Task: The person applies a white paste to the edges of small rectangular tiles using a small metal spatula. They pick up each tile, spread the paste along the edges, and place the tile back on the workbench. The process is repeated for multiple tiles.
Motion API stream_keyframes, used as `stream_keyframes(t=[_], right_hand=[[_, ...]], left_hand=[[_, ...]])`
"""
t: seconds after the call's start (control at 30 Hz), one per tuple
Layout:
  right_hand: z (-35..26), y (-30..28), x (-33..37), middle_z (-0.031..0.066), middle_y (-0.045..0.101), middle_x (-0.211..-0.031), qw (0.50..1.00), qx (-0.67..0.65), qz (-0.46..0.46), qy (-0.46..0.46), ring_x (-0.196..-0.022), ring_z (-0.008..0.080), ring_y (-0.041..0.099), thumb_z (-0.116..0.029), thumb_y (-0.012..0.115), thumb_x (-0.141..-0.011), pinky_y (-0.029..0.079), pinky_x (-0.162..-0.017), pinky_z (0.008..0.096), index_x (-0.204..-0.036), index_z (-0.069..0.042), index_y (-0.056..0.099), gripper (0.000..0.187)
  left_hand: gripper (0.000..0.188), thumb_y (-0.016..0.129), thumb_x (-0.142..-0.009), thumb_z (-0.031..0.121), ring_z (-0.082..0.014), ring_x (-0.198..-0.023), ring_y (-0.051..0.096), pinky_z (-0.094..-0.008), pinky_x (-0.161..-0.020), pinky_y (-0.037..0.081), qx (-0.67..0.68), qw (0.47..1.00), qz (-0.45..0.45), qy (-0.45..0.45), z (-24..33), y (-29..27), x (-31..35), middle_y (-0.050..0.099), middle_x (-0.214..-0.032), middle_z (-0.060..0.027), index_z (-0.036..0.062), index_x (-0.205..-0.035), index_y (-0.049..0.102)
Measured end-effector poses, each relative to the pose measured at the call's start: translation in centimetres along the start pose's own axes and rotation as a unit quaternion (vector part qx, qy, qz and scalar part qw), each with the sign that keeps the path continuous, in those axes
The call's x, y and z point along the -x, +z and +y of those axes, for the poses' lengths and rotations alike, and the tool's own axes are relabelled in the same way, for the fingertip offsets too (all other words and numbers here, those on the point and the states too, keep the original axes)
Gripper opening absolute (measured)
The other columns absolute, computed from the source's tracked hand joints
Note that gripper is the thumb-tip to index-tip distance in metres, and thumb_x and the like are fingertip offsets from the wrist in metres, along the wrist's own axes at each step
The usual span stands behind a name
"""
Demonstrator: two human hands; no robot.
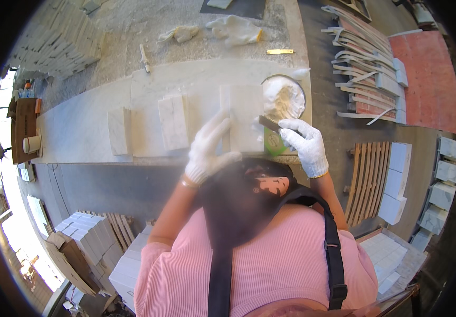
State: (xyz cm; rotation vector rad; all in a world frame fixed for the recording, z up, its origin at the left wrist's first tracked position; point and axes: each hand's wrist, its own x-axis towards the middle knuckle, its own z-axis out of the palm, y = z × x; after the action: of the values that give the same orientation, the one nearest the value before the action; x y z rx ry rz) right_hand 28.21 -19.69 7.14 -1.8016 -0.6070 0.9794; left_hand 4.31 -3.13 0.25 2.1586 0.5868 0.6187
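Note:
My left hand (209,149), in a white knit glove, has its fingers and thumb spread against the left side and near edge of a white stone tile stack (246,119) on the bench. In my gloved right hand (306,143) is a short dark scraper (269,124), pinched between thumb and fingers over the tile's right edge. Just beyond that hand stands a round bowl (303,105) of white paste or powder (282,98). Something bright green (274,142) lies below the scraper, partly covered. Haze blurs the middle of the view.
Two more tile stacks (173,122) (119,131) stand left on the pale bench (80,132). Farther back lie white gloves (234,30), a yellow strip (280,51) and a small stick-like tool (144,58). Right are pale strips (365,74) and a slatted pallet (366,182).

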Motion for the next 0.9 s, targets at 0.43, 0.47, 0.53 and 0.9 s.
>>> stream_keyframes(t=[0.43, 0.47, 0.53, 0.9], right_hand=[[0.2, 1.3, -2.3, 0.0031, 0.077, -0.104, 0.997, 0.025, 0.032, -0.071, -0.092, 0.0085, 0.069, -0.004, 0.075, -0.097, 0.055, -0.078, 0.0235, -0.122, 0.000, 0.076, 0.026], [0.2, 1.5, -2.5, 0.0035, 0.077, -0.105, 0.994, 0.040, 0.035, -0.095, -0.095, 0.0094, 0.069, -0.003, 0.075, -0.097, 0.056, -0.081, 0.0246, -0.122, 0.001, 0.076, 0.025], [0.2, 1.9, -2.7, 0.0049, 0.078, -0.106, 0.987, 0.072, 0.043, -0.134, -0.098, 0.0118, 0.071, -0.002, 0.075, -0.096, 0.057, -0.086, 0.0268, -0.120, 0.001, 0.076, 0.024], [0.1, 1.0, -2.5, 0.0139, 0.077, -0.107, 0.925, 0.214, 0.140, -0.282, -0.097, 0.0222, 0.074, 0.000, 0.078, -0.091, 0.057, -0.089, 0.0319, -0.111, -0.001, 0.078, 0.020]], left_hand=[[0.086, 0.092, -0.075, 0.046, -0.0459, -0.138, 0.056, -0.0517, -0.113, 0.047, 0.019, 1.000, 0.004, 0.005, -0.3, 0.0, 0.1, 0.055, -0.155, -0.0259, 0.0064, -0.145, 0.062], [0.086, 0.093, -0.074, 0.045, -0.0459, -0.138, 0.056, -0.0517, -0.113, 0.047, 0.021, 1.000, 0.004, 0.006, -0.4, 0.0, 0.1, 0.055, -0.155, -0.0261, 0.0068, -0.145, 0.062], [0.090, 0.095, -0.071, 0.041, -0.0452, -0.143, 0.052, -0.0512, -0.116, 0.045, 0.028, 1.000, -0.007, -0.002, -0.4, 0.0, 0.2, 0.050, -0.159, -0.0259, 0.0043, -0.146, 0.061], [0.091, 0.094, -0.072, 0.043, -0.0455, -0.142, 0.053, -0.0505, -0.116, 0.045, 0.013, 1.000, 0.005, -0.011, -0.5, -0.2, 0.6, 0.050, -0.158, -0.0274, 0.0056, -0.148, 0.059]])
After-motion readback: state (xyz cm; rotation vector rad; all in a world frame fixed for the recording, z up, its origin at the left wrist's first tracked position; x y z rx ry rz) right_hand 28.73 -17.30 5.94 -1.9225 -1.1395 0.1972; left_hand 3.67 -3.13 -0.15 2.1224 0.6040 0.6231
